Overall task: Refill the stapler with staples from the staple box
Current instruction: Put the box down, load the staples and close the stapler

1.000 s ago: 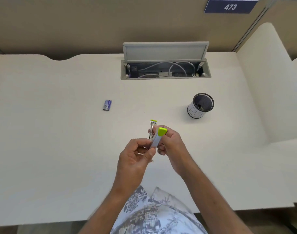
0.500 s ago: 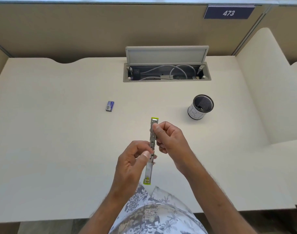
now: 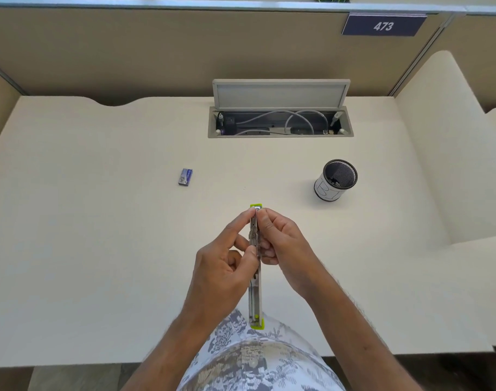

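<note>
- Stapler swung fully open, held lengthwise between both hands above the tabletop.
- Left hand and right hand pinching its metal rail from either side.
- Staple box untouched, well beyond the left hand.
- Loading and closing outstanding.

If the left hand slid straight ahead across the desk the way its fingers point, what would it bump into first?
Probably nothing close. The left hand, holding the opened stapler with the right hand, points up the bare desk; the open cable tray lies roughly ahead, though depth is hard to judge.
</note>
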A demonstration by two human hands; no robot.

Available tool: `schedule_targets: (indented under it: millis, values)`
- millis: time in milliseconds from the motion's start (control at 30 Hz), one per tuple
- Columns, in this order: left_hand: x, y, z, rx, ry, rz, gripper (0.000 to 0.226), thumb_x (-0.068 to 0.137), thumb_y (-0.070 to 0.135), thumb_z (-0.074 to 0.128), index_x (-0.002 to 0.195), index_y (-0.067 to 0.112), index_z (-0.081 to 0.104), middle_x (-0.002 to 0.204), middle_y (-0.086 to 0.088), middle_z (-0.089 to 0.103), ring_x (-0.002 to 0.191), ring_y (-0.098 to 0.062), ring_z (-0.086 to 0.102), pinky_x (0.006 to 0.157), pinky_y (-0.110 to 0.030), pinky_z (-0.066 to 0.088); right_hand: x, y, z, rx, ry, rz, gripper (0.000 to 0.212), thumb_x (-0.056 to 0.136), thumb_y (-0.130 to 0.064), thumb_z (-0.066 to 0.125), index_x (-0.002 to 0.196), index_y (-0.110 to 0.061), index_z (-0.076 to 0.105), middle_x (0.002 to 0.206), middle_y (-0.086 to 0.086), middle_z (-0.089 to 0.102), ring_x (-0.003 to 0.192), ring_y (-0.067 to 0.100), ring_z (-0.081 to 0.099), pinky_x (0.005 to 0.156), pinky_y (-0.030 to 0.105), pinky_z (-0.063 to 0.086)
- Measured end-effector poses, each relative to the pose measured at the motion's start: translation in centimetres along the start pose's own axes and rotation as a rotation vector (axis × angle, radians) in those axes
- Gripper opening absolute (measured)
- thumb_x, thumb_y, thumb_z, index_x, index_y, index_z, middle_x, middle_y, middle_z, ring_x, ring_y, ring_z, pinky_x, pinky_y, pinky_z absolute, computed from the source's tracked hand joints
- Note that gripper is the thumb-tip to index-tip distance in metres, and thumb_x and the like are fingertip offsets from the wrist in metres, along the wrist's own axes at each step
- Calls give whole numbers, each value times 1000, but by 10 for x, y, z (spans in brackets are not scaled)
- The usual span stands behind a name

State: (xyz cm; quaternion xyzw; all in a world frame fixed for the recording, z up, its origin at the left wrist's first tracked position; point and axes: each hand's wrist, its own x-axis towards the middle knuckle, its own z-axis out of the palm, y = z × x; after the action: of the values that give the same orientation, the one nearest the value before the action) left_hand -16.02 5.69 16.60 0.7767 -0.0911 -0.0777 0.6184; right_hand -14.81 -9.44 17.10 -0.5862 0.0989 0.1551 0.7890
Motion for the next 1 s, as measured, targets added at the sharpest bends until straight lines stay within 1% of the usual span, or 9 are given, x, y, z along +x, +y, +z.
schedule_targets:
  millis: [167,267,400,533,667,767,833,900,1000]
  values:
    - [-2,2,-1,69,-14,9,58,92,18,59,139,50,56,76,10,62,39,-15,44,40,-25,41,1,3,-2,-15,-23,48,33,105,-46,43,90,-26,65,60,-11,32,53,9,24,47,17,25]
    - [-2,6,-2,94,-39,8,42,93,30,56,131,47,52,68,9,57,40,-24,47,38,-36,44,1,5,-2,-14,-71,72,34,105,-47,41,92,-25,64,59,-13,32,52,9,24,47,16,27]
    - [1,7,-1,149,-39,38,26,95,27,61,116,37,50,59,10,48,39,-7,37,42,-21,33,-1,7,-1,12,-91,96,33,104,-47,43,91,-24,62,61,-9,32,61,18,17,47,17,26]
    - [1,9,0,154,-46,50,20,92,27,62,103,36,47,61,-5,50,39,-5,35,42,-17,32,-2,7,-2,31,-101,90,32,105,-45,44,83,-26,56,61,-9,38,53,10,24,46,15,28]
    - [1,9,1,167,-30,45,17,91,32,61,93,34,44,60,-8,51,39,-6,34,42,-17,31,-2,9,-2,16,-111,76,34,106,-45,43,88,-19,57,66,-3,45,53,9,30,46,15,29]
    - [0,11,1,197,-13,54,19,92,38,59,89,33,41,56,0,48,39,-12,38,40,-24,33,-2,10,-3,0,-101,72,36,106,-46,43,92,-17,58,68,13,35,59,19,22,47,17,28]
    - [-1,13,0,212,-4,63,23,95,42,57,87,30,39,60,0,49,39,-20,45,39,-32,39,-2,9,-2,-15,-92,76,36,106,-47,42,91,-19,58,71,17,25,65,28,16,49,19,25]
    - [-2,14,0,252,18,102,27,99,43,53,85,28,37,62,4,48,40,-17,43,41,-29,39,-1,8,-2,-16,-66,83,35,105,-48,42,90,-21,59,68,10,21,62,22,15,49,20,23]
    - [-7,13,2,323,48,157,25,100,37,48,82,27,34,64,5,49,49,-18,43,45,-23,37,0,5,-6,-9,-4,86,33,105,-45,41,92,-21,59,63,-8,26,53,10,20,47,17,23]
